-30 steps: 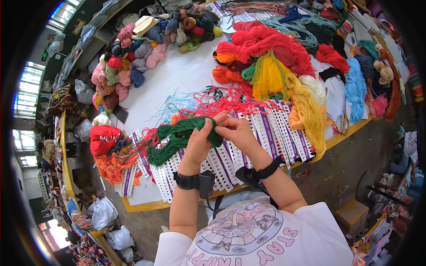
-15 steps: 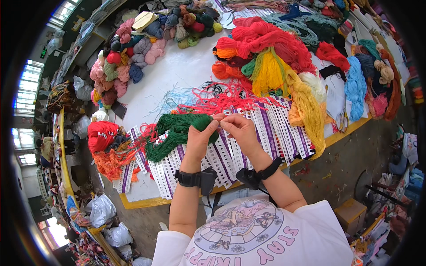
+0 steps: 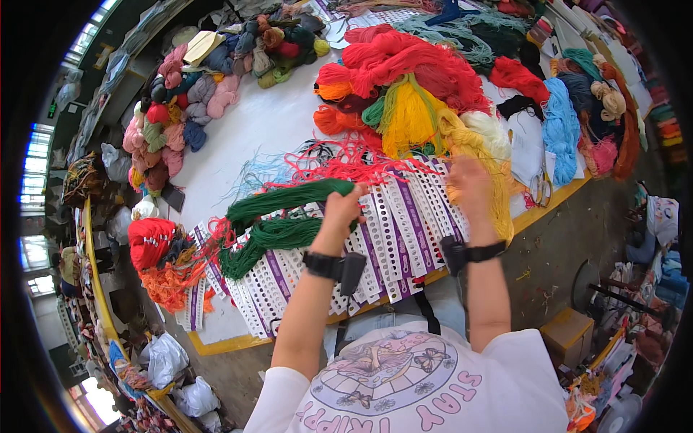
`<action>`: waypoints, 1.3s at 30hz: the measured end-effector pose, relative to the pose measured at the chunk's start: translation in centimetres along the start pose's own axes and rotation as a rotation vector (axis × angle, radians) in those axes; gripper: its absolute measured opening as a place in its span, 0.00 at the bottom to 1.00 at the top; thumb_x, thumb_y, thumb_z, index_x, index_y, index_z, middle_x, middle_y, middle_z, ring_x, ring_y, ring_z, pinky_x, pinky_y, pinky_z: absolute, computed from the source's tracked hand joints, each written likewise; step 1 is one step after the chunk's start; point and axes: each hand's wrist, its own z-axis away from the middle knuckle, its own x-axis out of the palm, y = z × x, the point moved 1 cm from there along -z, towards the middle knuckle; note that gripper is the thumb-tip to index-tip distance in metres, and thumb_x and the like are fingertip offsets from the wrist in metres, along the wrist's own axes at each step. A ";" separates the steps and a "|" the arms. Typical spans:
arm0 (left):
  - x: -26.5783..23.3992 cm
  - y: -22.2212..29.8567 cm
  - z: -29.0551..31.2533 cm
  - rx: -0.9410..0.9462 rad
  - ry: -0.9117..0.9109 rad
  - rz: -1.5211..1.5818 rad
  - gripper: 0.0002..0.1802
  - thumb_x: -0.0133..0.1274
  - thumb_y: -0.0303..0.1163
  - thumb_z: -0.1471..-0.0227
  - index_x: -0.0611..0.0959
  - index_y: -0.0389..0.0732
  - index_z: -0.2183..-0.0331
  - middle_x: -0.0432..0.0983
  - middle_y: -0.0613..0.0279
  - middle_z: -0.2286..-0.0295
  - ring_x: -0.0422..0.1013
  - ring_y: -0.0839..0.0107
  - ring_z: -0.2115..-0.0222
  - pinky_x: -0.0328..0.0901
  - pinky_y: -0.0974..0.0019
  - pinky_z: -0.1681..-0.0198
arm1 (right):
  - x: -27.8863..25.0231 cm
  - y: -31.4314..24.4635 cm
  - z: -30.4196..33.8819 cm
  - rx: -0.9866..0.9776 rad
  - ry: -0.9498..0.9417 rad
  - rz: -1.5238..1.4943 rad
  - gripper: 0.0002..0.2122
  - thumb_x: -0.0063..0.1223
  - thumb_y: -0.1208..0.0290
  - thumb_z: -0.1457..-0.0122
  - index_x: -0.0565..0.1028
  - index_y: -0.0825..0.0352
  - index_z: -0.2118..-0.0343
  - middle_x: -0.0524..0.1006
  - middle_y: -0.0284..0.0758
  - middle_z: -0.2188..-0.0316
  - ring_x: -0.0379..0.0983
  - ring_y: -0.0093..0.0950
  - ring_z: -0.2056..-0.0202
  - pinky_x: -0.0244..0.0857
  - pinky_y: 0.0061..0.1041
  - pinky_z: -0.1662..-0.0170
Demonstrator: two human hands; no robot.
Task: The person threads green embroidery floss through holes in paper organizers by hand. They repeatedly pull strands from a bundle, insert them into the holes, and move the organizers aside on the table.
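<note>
My left hand (image 3: 342, 211) is closed around the right end of a dark green skein of yarn (image 3: 289, 198), whose loops stretch left over the cards. My right hand (image 3: 471, 184) is apart from it, smeared by motion, in front of a yellow skein (image 3: 494, 187); its fingers cannot be made out. Beneath both hands lie many long white cards (image 3: 382, 238) with purple stripes and rows of holes, side by side along the table's near edge. Cut pink-red strands (image 3: 343, 167) lie just beyond them.
A big heap of red yarn (image 3: 411, 61) stands beyond my right hand, a bright yellow skein (image 3: 411, 123) against it. Mixed skeins (image 3: 173, 137) line the far left. Red and orange bundles (image 3: 153, 242) lie at the near left. Light blue yarn (image 3: 559, 130) and scissors (image 3: 539, 191) are at right.
My hands were together at the green skein's end, fingertips pinched. Now my right hand has swung right toward the yellow skein, while the left keeps the green skein, its loops more stretched out.
</note>
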 end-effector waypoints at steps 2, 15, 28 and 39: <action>1.5 -2.3 -2.8 -0.031 0.094 -0.164 0.14 0.51 0.36 0.53 0.77 0.38 0.66 0.74 0.66 0.75 0.61 0.80 0.87 0.61 0.73 0.86 | 5.8 2.9 1.4 0.433 -0.275 -0.094 0.08 0.48 0.75 0.49 0.72 0.68 0.65 0.71 0.28 0.77 0.66 0.17 0.80 0.64 0.17 0.76; 0.7 -3.5 -2.9 0.094 0.055 -0.173 0.07 0.51 0.30 0.55 0.75 0.37 0.79 0.66 0.68 0.86 0.59 0.80 0.90 0.56 0.74 0.89 | 9.8 7.4 2.0 0.502 -0.374 0.000 0.13 0.51 0.78 0.58 0.70 0.70 0.65 0.71 0.28 0.82 0.66 0.16 0.79 0.60 0.16 0.75; -2.2 -1.6 -3.1 0.000 -0.048 0.447 0.06 0.50 0.30 0.58 0.74 0.37 0.76 0.63 0.70 0.89 0.56 0.82 0.91 0.52 0.76 0.89 | 9.9 5.5 2.2 0.360 -0.369 0.229 0.12 0.52 0.76 0.57 0.70 0.69 0.66 0.71 0.28 0.83 0.67 0.17 0.80 0.60 0.18 0.75; -5.8 -2.0 -3.6 0.396 0.212 -0.582 0.16 0.55 0.41 0.59 0.78 0.36 0.78 0.66 0.59 0.86 0.62 0.67 0.87 0.58 0.61 0.82 | 10.8 6.5 3.9 0.308 -0.175 0.245 0.10 0.49 0.71 0.53 0.70 0.66 0.66 0.72 0.32 0.81 0.70 0.23 0.78 0.63 0.23 0.72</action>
